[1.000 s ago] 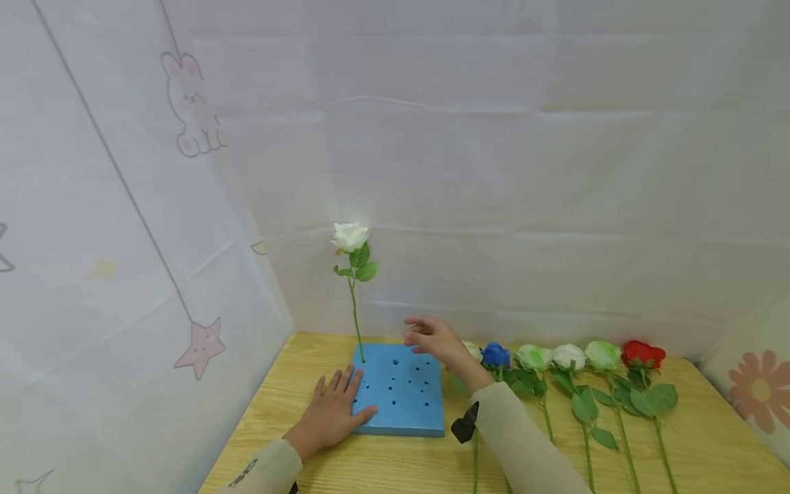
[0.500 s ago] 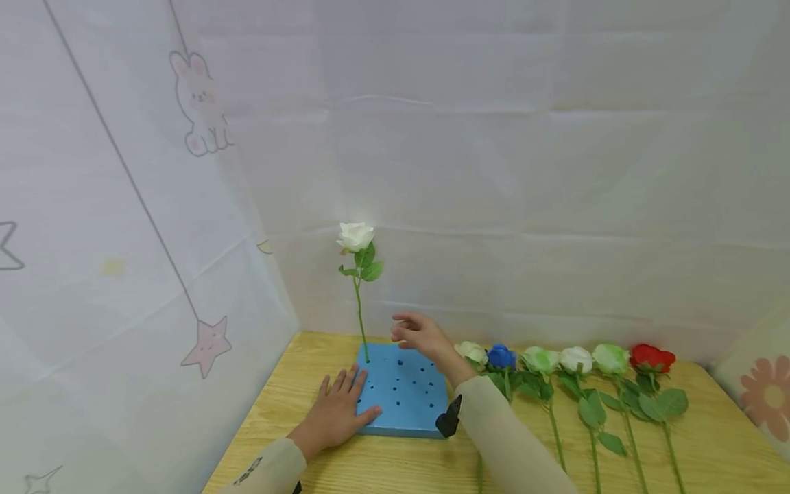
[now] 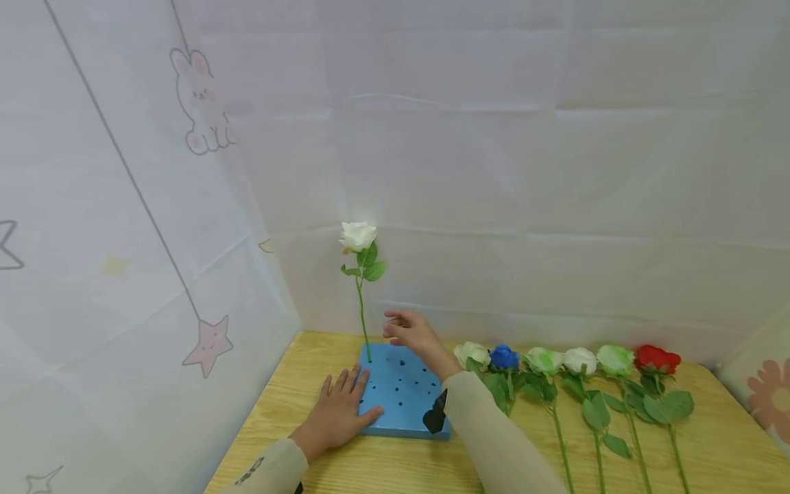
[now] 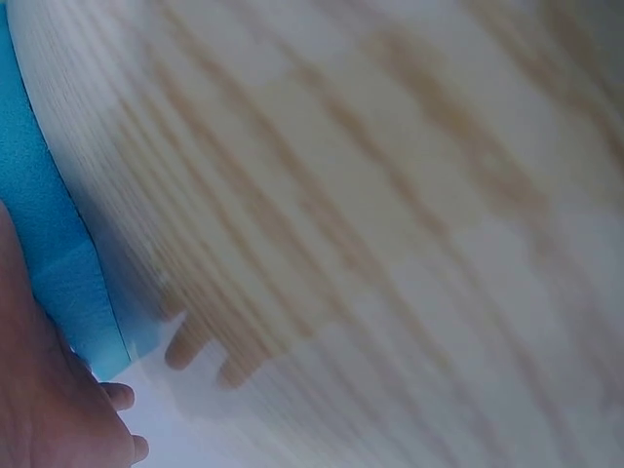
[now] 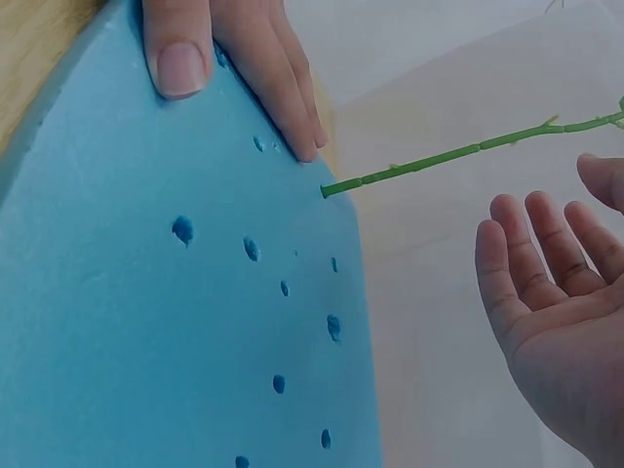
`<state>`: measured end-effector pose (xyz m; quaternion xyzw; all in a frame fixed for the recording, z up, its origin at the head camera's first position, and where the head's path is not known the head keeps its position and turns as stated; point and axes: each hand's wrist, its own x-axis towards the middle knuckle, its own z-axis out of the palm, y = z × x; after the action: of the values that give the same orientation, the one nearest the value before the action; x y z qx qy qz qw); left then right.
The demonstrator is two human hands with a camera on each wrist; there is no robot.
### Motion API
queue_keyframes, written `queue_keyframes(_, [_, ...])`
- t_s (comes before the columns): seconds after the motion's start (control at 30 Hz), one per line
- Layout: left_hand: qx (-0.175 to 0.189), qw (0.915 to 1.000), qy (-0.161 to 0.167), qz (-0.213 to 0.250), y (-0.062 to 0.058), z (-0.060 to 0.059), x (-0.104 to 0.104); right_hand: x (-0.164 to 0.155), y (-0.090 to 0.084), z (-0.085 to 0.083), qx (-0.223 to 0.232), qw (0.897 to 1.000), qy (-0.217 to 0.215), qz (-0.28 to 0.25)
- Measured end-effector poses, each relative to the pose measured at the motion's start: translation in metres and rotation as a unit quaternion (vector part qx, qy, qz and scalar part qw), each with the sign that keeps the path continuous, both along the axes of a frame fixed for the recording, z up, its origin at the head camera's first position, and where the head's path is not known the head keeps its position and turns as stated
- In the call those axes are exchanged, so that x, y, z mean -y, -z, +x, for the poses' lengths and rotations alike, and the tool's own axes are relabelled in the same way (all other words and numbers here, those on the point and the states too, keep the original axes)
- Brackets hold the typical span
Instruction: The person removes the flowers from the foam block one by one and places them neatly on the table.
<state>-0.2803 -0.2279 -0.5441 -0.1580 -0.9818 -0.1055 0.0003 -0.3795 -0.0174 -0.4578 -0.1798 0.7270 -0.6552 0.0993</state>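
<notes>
A white rose stands upright, its green stem stuck in a hole near the far left corner of the blue foam block. My left hand lies spread on the block's left edge, thumb and fingertips resting on top. Above the block's far side hovers my right hand, a short way right of the stem and apart from it. In the right wrist view its fingers are loosely bent, with nothing between them and the thumb.
Several roses lie in a row on the wooden table to the right: a cream one, a blue one, green-white ones, a white one and a red one. A pale cloth hangs behind. Several holes dot the block.
My right hand has moved left over the block, closer to the rose stem. The left hand keeps its place on the block. The head view has shifted slightly.
</notes>
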Motion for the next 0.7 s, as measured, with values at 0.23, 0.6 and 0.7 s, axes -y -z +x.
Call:
queue_keyframes(0.23, [-0.006, 1.0000, -0.003, -0.004, 0.002, -0.002, 0.000, 0.010, 0.004, -0.007, -0.004, 1.000, 0.003, 0.000])
queue_keyframes(0.6, [-0.006, 1.0000, 0.000, 0.002, 0.003, -0.002, 0.002, 0.028, 0.009, -0.014, -0.005, 1.000, 0.000, 0.004])
queue_keyframes(0.7, [-0.005, 1.0000, 0.004, 0.007, 0.004, -0.003, 0.001, 0.031, 0.010, -0.014, -0.008, 1.000, 0.003, 0.023])
